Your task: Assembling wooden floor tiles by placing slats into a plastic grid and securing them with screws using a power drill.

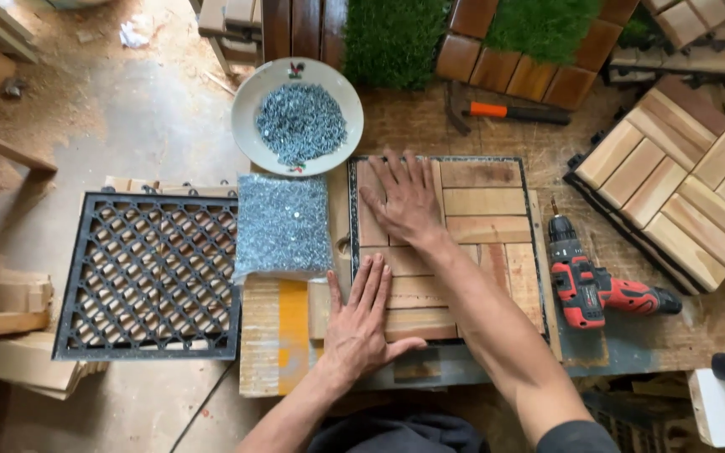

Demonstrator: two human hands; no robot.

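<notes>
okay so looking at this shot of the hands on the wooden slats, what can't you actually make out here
Head view only:
- Slats under the left hand and right hand: the palms cover them.
- Drill bit: too small to tell its type.
- Hammer head: dark, shape unclear.
- Screws in the plate and bag: too small to tell apart.
- Finished tile: cut off at the right edge.

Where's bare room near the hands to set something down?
Bare floor left of the screw plate, above the black grid. Crowded: left hand and right hand cover the slat tile, hemmed by screw bag and red drill.
</notes>
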